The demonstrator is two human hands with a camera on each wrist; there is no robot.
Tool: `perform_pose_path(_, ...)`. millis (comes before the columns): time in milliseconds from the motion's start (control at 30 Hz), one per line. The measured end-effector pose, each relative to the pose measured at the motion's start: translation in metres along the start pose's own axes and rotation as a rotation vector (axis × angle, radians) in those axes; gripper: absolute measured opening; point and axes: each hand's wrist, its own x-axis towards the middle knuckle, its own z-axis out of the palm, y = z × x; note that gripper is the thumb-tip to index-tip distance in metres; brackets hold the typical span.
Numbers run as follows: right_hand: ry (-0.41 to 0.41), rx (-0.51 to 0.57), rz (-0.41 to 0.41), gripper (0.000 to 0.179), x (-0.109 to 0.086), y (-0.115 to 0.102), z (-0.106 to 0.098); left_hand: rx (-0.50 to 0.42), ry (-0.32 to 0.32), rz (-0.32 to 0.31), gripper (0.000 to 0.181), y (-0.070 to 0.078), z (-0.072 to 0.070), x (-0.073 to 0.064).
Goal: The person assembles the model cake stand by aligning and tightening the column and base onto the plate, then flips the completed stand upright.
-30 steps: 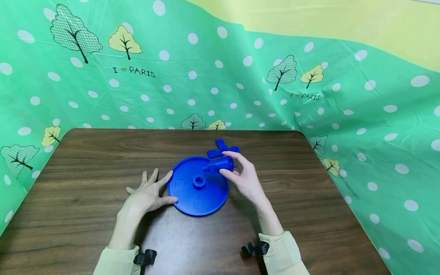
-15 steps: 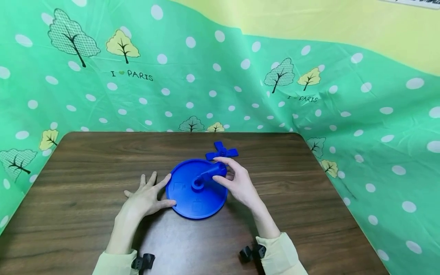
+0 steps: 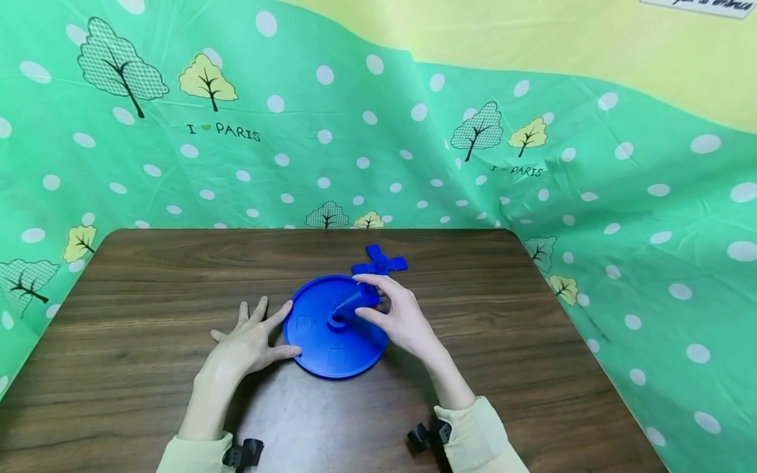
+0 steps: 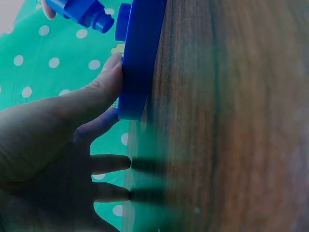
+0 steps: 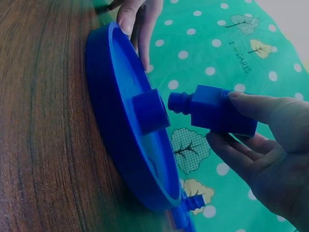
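A round blue base [image 3: 349, 358] with a raised rim lies on the table, and a short hollow socket [image 5: 149, 111] rises from its middle. My left hand [image 3: 239, 345] is at the base's left side, fingers spread and fairly straight, with thumb and index finger touching the rim. Between thumb and fingers, my right hand [image 3: 405, 318] pinches a blue square post [image 5: 217, 111] with a narrower ribbed round end. In the right wrist view that end points at the socket mouth, with a small gap between them. A blue four-armed cross piece [image 3: 380, 263] lies just behind the base.
The dark wood-grain table [image 3: 177, 282] extends around the base. Behind and beside it hangs a green dotted cloth [image 3: 331, 98] printed with trees. Black wrist cameras [image 3: 244, 453] sit at both sleeves.
My right hand has moved left with the post, bringing its narrow end from right of the socket to over it and tilting it more upright. My left hand stays at the rim.
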Motion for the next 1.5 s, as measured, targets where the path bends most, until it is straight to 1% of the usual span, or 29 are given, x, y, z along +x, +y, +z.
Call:
perform_pose_path(233, -0.013, -0.071, -0.002, 0.051, 0.002, -0.002, 0.003, -0.002, -0.002, 0.008, 0.095, 0.0, 0.0, 0.001)
perform_pose_path(533, -0.065, -0.106, 0.017, 0.051, 0.008, -0.011, 0.01, 0.011, -0.006, 0.003, 0.095, -0.003, 0.0, 0.0)
perform_pose_path(767, -0.092, -0.144, 0.023, 0.051, 0.012, -0.014, 0.01, 0.016, -0.01, 0.004, 0.096, -0.005, 0.001, 0.0)
perform_pose_path(1033, -0.135, -0.138, 0.012, 0.05, 0.013, -0.014, 0.012, 0.024, 0.0, 0.016, 0.095, -0.004, -0.001, 0.001)
perform_pose_path(1300, -0.153, -0.136, -0.016, 0.049, 0.013, -0.012, 0.012, 0.03, 0.014, 0.029, 0.095, -0.004, -0.002, 0.002)
perform_pose_path(1500, -0.165, -0.14, -0.03, 0.049, 0.015, -0.012, 0.011, 0.026, 0.008, 0.029, 0.094, -0.005, -0.002, 0.004)
